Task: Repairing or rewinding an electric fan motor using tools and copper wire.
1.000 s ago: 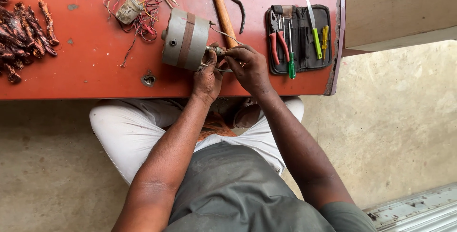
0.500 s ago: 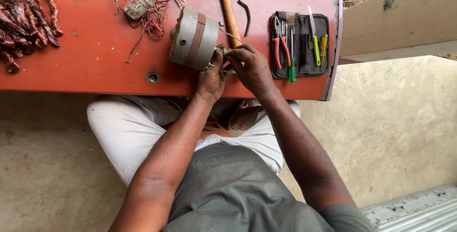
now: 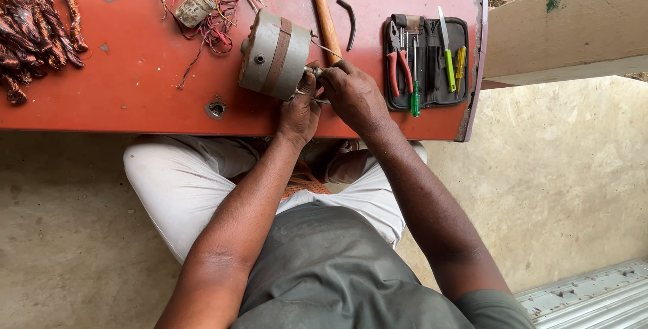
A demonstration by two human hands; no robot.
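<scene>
- While the grey motor housing (image 3: pixel 273 56) lies on its side on the red table (image 3: pixel 135 79), near the front edge, both hands meet at its right end.
- Left hand (image 3: pixel 299 110) is curled against the lower right rim of the motor housing, its fingers pressed to the metal and gripping it there.
- Right hand (image 3: pixel 352 93) is bunched just beside the left one, fingertips pinched together at the same end of the housing (what they pinch is too small to make out, though a thin wire (image 3: pixel 325 48) runs up from that spot).
- A hammer's wooden handle (image 3: pixel 322 8) lies just behind the hands, slanting away from the person, with a short dark curved piece (image 3: pixel 349 22) beside it.
- To the right sits an open black tool pouch (image 3: pixel 426 59) holding red-handled pliers (image 3: pixel 399 66) and green and yellow screwdrivers.
- Behind the housing, a tangle of red and yellow wires (image 3: pixel 209 5) surrounds a small grey part.
- At the table's far left lies a heap of coppery wire bundles (image 3: pixel 34 32).
</scene>
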